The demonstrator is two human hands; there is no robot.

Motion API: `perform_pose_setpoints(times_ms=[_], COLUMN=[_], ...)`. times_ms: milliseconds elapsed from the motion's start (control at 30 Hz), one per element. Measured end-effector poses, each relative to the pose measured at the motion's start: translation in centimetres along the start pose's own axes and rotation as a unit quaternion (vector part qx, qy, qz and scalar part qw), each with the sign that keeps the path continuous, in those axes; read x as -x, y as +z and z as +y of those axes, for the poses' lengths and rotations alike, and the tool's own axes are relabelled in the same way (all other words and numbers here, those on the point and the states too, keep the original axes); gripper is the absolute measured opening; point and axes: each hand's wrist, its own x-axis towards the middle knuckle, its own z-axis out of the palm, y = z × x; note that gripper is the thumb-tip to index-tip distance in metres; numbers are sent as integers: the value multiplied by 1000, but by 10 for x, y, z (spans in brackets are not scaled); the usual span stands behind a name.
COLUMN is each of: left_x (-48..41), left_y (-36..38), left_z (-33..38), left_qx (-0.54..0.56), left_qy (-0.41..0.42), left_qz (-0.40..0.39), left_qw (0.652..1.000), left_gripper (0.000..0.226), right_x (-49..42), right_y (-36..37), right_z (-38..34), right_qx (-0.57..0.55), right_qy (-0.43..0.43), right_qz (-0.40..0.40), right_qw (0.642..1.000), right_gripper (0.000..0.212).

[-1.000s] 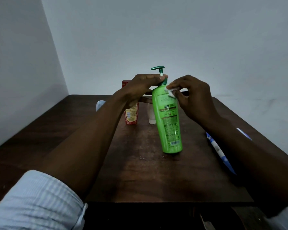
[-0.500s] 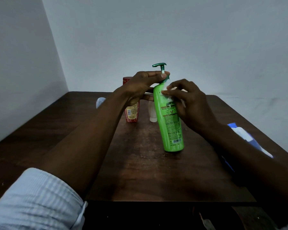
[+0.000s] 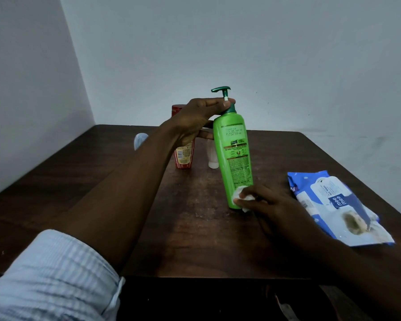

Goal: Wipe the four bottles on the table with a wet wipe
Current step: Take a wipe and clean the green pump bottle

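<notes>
Now slides wipe (image 3: 241,193) from shoulder down to base of green bottle (image 3: 232,144), pinched in curled right hand (image 3: 270,205); grips neck with left hand (image 3: 195,119); probably finishes one pass.

Dark brown wooden tabletop (image 3: 195,239), scuffed near the middle. Blue-and-white wipes pack (image 3: 338,205) lies flat at right, label up. Plain pale walls (image 3: 241,54) behind.

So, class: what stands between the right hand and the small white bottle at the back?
The green pump bottle, gripped by the left hand, stands between them, partly hiding the white bottle.
</notes>
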Motion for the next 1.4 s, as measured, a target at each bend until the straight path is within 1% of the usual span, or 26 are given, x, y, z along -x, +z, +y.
perform_pose_setpoints(times_ms=[100,167,400,600,667,733,833,933,1033,1200,1367,1400], left_x=[0,-1,1,2,2,2,2,2,2,-3,-7,-7], left_y=[1,1,3,6,6,6,4,2,3,3,0,-1], left_z=[0,0,7,8,8,8,7,6,4,-3,-6,-6], left_qx=[-3,-5,-17,-16,-13,-14,-19,-19,-19,-7,-13,-14], left_qy=[1,2,3,7,9,10,11,11,6,1,-2,-3], left_qz=[2,3,4,9,10,14,22,24,20,32,33,31], left_qw=[1000,1000,1000,1000,1000,1000,1000,999,1000,999,999,999], left_gripper=[28,29,28,29,28,23,18,16,24,29,26,26], right_x=[7,4,-47,-102,-119,-132,-140,-137,-130,-101,-57,-48], right_y=[-3,-3,-12,-33,-40,-44,-43,-37,-35,-31,-19,-18], right_z=[-6,-5,8,21,21,21,21,20,18,13,10,8], right_qx=[5,13,0,1,9,13,34,50,76,98,101,99], right_qy=[-8,-6,18,26,23,24,27,16,4,-36,-48,-52], right_qz=[-18,-15,40,117,135,143,145,138,118,52,1,-4], right_qw=[1000,1000,999,993,991,989,989,989,990,993,994,994], right_gripper=[37,35,34,27,30,36,34,33,34,47,52,49])
